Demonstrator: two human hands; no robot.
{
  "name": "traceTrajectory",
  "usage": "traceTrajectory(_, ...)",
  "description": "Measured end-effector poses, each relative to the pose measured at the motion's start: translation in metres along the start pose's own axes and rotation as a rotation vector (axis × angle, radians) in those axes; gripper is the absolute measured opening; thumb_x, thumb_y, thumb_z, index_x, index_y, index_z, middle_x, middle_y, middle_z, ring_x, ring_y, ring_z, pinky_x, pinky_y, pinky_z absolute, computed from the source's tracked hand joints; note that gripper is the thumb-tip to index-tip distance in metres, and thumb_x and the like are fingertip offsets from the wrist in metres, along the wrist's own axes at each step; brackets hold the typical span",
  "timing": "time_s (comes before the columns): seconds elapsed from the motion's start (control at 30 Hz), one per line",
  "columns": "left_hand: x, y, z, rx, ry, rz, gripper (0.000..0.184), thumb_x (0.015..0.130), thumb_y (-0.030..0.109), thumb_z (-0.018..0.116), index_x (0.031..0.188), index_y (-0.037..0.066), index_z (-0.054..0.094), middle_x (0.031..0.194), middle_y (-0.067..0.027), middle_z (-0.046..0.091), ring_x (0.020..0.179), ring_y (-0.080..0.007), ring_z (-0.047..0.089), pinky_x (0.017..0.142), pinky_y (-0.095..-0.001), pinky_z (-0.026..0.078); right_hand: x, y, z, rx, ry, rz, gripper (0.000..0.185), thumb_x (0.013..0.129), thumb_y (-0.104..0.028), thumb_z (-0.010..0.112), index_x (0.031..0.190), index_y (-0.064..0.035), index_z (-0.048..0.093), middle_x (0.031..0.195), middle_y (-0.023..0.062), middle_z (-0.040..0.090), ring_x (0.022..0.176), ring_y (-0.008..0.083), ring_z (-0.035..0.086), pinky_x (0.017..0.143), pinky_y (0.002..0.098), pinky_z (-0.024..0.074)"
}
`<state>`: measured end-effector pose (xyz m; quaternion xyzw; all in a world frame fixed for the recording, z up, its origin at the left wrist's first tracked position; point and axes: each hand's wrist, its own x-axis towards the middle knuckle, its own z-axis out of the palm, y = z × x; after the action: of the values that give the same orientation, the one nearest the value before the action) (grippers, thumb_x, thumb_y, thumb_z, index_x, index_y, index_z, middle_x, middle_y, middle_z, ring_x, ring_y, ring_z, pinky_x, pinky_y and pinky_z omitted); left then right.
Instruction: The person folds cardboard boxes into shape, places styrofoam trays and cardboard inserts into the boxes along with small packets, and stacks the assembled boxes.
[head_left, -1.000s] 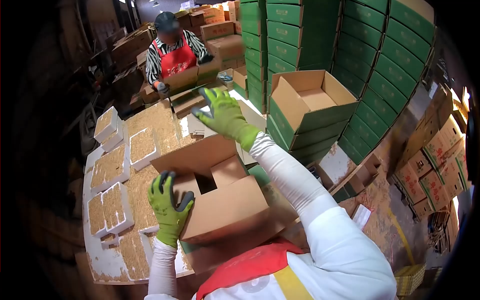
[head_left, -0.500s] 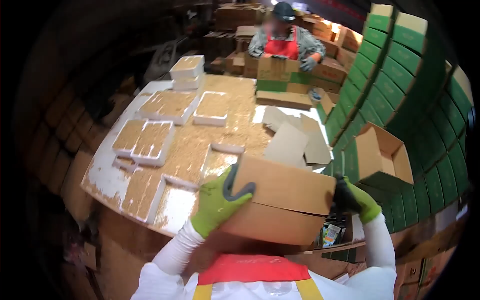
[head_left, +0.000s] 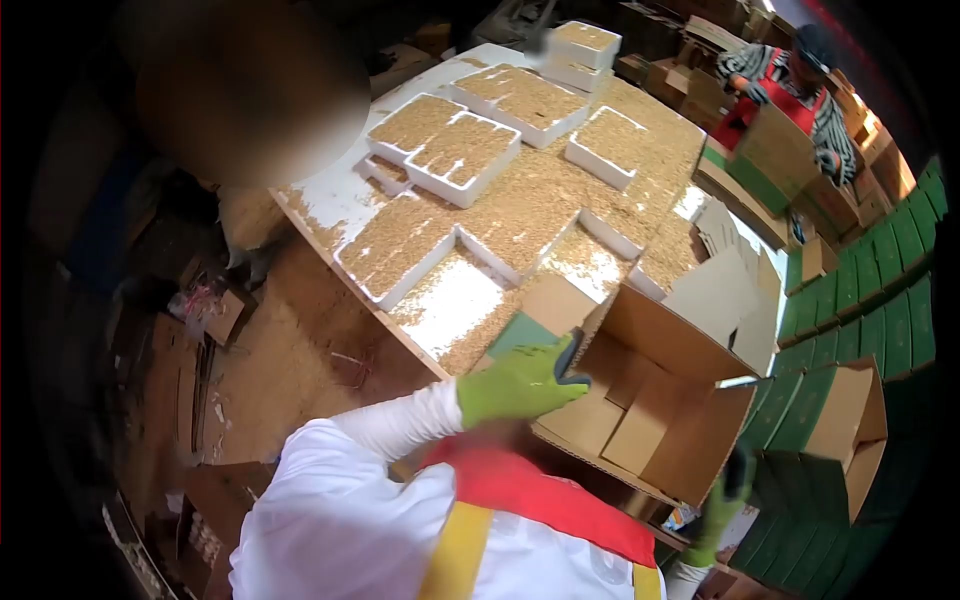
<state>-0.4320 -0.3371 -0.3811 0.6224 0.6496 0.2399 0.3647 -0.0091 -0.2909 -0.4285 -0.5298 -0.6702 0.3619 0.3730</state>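
An open cardboard box [head_left: 655, 345] is tilted in front of me, its inside facing up and its bottom flaps folded flat. My left hand [head_left: 520, 383], in a green glove with dark fingertips, grips the box's left edge, thumb and fingers apart around it. A flap with a green patch [head_left: 525, 335] sticks out beyond that hand. My right hand [head_left: 725, 505], gloved the same way, is beside the box's right edge near its lower corner. Motion blurs its fingers, so its hold cannot be made out.
White trays [head_left: 465, 160] with a tan crumbly material stand on the strewn table [head_left: 440, 305]. Loose cardboard sheets [head_left: 720, 290] lie beyond the box. Green boxes [head_left: 860, 270] are stacked at right, near another open box [head_left: 845, 425]. A co-worker [head_left: 790, 100] handles cardboard at far right.
The view has swung left and rolled. The box has turned from showing its outer sides to showing its open inside. My right hand has moved lower and toward me.
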Motion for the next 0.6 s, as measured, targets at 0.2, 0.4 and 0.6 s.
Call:
traceTrajectory(0.2,0.011,-0.080,-0.001,-0.100,0.314,0.217,0.067,0.097,0.046,0.053,0.147,0.004,0.036,0.142,-0.0294,0.042,0.130,-0.0400,0.045,0.108,-0.0426,0.038,0.080,-0.103,0.074,-0.626,-0.084,-0.350,0.075,0.083,-0.033,0.073,0.144,-0.0035,0.040,0.158,0.0198,0.024,0.145,0.0398,0.024,0.116,0.0498,0.0221)
traceTrajectory(0.4,-0.020,-0.309,-0.066,-0.167,1.120,-1.209,0.108,0.085,0.078,0.042,0.152,-0.003,0.017,0.156,-0.0307,0.017,0.144,-0.0483,0.016,0.116,-0.0560,0.016,0.092,-0.094,0.067,-0.519,-0.076,-0.315,0.068,0.083,-0.026,0.070,0.141,-0.0030,0.042,0.156,0.0181,0.030,0.141,0.0383,0.031,0.114,0.0480,0.0271)
traceTrajectory(0.6,-0.011,-0.333,-0.078,-0.389,1.207,-1.104,0.110,0.084,0.078,0.044,0.153,-0.001,0.014,0.155,-0.0349,0.012,0.144,-0.0502,0.014,0.116,-0.0546,0.016,0.094,-0.103,0.071,-0.557,-0.038,-0.279,0.063,0.085,-0.026,0.068,0.137,-0.0001,0.046,0.152,0.0189,0.035,0.138,0.0378,0.035,0.113,0.0471,0.0271)
